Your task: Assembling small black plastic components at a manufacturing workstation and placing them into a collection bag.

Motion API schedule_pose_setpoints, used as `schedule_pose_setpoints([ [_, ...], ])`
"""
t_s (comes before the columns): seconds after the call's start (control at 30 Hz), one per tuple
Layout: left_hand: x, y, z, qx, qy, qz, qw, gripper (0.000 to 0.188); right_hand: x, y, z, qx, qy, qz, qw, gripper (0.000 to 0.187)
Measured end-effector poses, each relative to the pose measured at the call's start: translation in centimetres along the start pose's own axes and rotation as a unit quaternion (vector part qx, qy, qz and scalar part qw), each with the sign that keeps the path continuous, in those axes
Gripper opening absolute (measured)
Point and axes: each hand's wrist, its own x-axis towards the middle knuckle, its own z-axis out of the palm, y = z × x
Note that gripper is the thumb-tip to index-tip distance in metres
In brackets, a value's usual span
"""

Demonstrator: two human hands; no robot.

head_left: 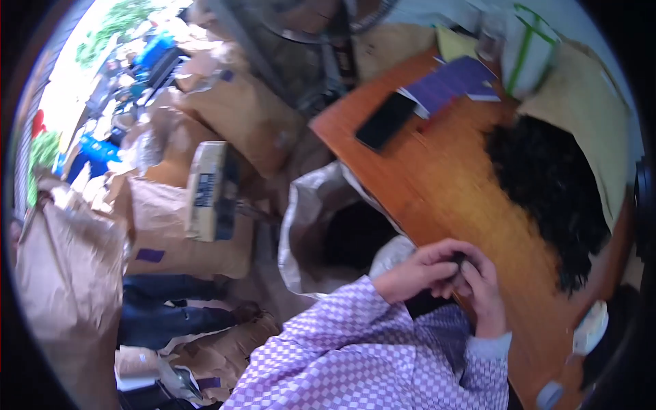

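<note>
Both my hands meet over the near left edge of the wooden table point(437, 198). My left hand point(410, 272) is closed, thumb and fingers pinching a small dark piece point(458, 260) too small to identify. From the other side, my right hand point(484, 290) pinches the same spot with bent fingers. Just left of my hands stands an open white sack point(294, 239) with black material inside. On the table to the right lies a large heap of black, shredded-looking pieces point(547, 184).
A black phone point(386, 121) and a purple booklet point(454, 85) lie at the table's far end, beside a white bag with green edging point(529, 58). Brown paper sacks point(68, 273) crowd the left, near legs in dark trousers point(171, 311). A fan point(328, 20) stands beyond.
</note>
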Motion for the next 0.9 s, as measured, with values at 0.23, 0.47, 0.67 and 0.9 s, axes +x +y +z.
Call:
schedule_pose_setpoints([
  [0.23, -0.7, 0.1, -0.7, 0.114, 0.089, 0.05, 0.988, 0.04, 1.8, 0.9, -0.2, -0.024, -0.045, -0.016, 0.999, 0.027],
  [0.47, -0.4, -1.0, -0.2, 0.277, 0.085, 0.085, 0.953, 0.044, 0.9, 0.9, -0.6, -0.033, -0.051, -0.031, 0.998, 0.021],
  [0.67, 0.2, -2.3, 0.9, 0.511, 0.14, 0.177, 0.83, 0.037, 0.6, 2.1, 0.2, -0.06, 0.04, -0.074, 0.995, 0.023],
  [0.9, 0.9, -3.8, 0.4, 0.478, 0.188, 0.186, 0.837, 0.034, -1.0, 1.9, 1.5, -0.017, 0.069, -0.052, 0.996, 0.035],
])
